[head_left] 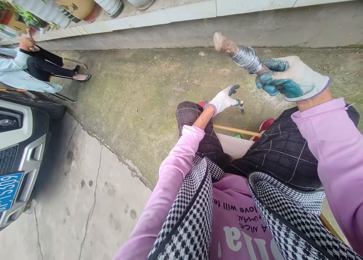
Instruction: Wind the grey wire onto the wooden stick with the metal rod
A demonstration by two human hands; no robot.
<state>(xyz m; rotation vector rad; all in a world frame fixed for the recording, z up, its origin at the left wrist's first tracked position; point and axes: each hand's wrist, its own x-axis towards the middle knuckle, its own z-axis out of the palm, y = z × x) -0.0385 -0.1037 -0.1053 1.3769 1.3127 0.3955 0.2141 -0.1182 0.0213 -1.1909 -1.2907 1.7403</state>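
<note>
My right hand [295, 78], in a white glove with teal-coated fingers, grips one end of a short wooden stick [224, 43]. Silvery wire [247, 58] is wound thickly round the stick's middle, and its bare end points up and left. Lower down, between my knees, my left hand [224, 100] wears a similar glove. Its thumb and fingers are spread, and nothing shows between them. Right by its fingertips a short peg-like piece [241, 107] with a pale top stands at the ground; I cannot tell whether they touch.
A pale board [232, 144] and a thin yellow rod [236, 128] lie between my legs. Ahead runs a low concrete ledge [193, 14] bearing plant pots [70, 2]. At left are a seated person [39, 63] and a parked car [25, 139]. The concrete paving [113, 199] is cracked.
</note>
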